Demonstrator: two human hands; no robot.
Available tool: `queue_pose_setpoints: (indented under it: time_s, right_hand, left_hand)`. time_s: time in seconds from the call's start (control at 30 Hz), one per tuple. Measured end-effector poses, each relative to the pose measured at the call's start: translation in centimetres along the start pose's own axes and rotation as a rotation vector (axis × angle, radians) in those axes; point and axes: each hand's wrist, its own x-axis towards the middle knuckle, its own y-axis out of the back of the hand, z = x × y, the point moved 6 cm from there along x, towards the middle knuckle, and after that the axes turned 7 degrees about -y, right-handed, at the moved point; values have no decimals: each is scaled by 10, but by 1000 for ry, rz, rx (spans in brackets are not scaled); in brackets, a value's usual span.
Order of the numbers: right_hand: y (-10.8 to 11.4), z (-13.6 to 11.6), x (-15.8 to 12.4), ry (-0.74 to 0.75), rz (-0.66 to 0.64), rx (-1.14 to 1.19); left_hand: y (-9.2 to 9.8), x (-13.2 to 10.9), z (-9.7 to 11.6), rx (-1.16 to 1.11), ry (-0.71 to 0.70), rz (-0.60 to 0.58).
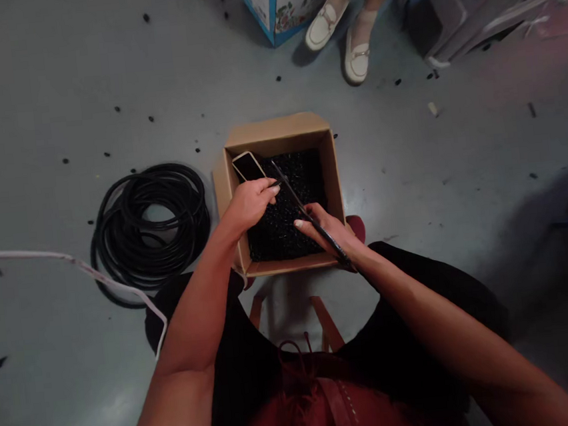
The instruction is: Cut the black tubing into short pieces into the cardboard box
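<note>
An open cardboard box [276,132] stands on the floor between my knees, filled with many small black pieces [285,229]. A phone [248,166] leans in its back left corner. My left hand [250,201] is over the left side of the box, fingers pinched together on something small near the upper end of a thin black rod. My right hand [327,232] is over the right front of the box, fingers closed around that black rod [297,198], which slants from the box's middle down past my wrist.
A coil of black cable [149,226] lies on the grey floor left of the box. A white cord [67,260] crosses the lower left. Another person's feet in white shoes [342,40] stand beyond the box, beside a blue carton [276,3]. Black bits are scattered about.
</note>
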Motion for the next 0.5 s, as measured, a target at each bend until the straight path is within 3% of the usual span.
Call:
queue_pose_setpoints:
  time_s: [0.5]
  right_hand:
    - [-5,9,4,28,-61,83]
  left_hand:
    - [-11,1,0,-28,-23,-67]
